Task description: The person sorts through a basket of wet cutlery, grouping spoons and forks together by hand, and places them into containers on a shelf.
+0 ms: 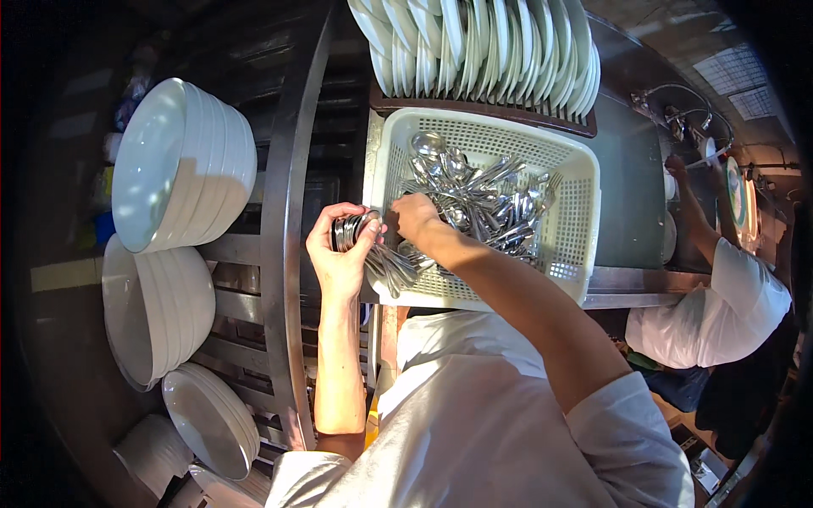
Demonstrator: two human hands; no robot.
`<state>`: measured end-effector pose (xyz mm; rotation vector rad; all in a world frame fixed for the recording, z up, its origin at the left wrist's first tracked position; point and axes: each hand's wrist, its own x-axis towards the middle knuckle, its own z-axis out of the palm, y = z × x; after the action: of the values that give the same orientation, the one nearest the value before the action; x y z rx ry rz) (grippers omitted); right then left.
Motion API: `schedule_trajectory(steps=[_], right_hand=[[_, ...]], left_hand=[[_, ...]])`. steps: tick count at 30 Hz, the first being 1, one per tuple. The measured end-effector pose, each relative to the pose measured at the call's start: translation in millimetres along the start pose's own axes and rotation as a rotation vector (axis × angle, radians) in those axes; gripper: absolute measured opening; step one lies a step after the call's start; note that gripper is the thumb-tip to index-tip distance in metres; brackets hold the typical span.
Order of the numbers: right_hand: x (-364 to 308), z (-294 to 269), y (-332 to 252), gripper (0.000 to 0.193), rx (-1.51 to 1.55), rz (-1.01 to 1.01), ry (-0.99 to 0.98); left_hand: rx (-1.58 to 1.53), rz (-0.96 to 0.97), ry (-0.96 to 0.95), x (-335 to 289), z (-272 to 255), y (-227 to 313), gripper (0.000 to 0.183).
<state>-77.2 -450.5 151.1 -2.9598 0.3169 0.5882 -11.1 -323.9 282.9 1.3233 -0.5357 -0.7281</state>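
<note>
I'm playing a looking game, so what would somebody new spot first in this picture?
Probably the heap of shiny cutlery in the white basket near the middle, with the person's left hand gripping a bundle of spoons at its left edge. Next might come the row of pale plates standing on edge just beyond the basket, and the big stacked white bowls at the left.

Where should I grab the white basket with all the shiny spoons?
Probably by the basket rim at both short ends, coming from left and right. The rim runs around the top, cutlery is heaped inside, and the brown plate rack crowds the far side.
</note>
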Motion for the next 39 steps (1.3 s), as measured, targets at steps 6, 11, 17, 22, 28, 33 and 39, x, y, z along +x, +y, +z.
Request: schedule_trajectory(steps=[6, 11, 17, 22, 28, 33, 39], right_hand=[[-23, -25, 21, 0.015, 0.200, 0.147, -0.043], [-31, -6, 20, 0.030, 0.294, 0.248, -0.004], [-31, -3, 21, 0.023, 0.281, 0.144, 0.022], [-33, -12, 11, 0.012, 0.207, 0.051, -0.055], [-33, 1, 27, 0.011, 0.171, -0.115, 0.042], [-42, -13, 61, 0.010, 0.443, -0.154, 0.015], [-114, -78, 79, 0.019, 0.582, -0.261, 0.495]], left_hand=[[0.008, -0.016, 0.007, 0, -6, -6, 0.022], [-0.002, -0.037, 0.015, 5, -5, -11, 0.023], [-0.012, -0.034, 0.010, 10, -1, -15, 0.025], [-0.042, -0.051, 0.040, 10, -3, -16, 0.025], [-0.080, -0.055, 0.060, 8, -1, -12, 0.024], [-0.129, -0.057, 0.067, 4, -6, -10, 0.023], [-0.142, -0.022, 0.081, 5, -9, -8, 0.022]])
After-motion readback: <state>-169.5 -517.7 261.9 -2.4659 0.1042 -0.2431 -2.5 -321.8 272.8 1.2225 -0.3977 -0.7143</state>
